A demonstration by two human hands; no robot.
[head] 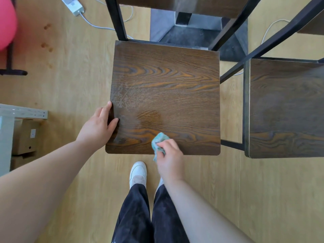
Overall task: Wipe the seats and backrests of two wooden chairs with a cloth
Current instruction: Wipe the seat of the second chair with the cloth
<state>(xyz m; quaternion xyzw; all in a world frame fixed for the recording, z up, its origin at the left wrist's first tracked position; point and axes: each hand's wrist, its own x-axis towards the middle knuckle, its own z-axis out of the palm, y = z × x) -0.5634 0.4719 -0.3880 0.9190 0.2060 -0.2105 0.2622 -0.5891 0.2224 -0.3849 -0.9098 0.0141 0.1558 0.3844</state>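
Observation:
A dark wooden chair seat [166, 88] with a black metal frame fills the middle of the view; its backrest [184, 4] shows at the top edge. Damp streaks mark the seat's left half. My left hand [98, 127] grips the seat's left edge, thumb on top. My right hand [169, 158] pinches a crumpled teal cloth [160, 140] against the seat near its front edge. A second wooden chair seat [284, 109] stands to the right, partly cut off by the frame.
Light wooden floor all around. A grey pedestal base [192, 32] lies behind the chairs, white cables [98, 25] and a power adapter [73, 6] at the back left. A pink ball [7, 21] and a metal shelf with cardboard boxes [22, 134] stand at the left.

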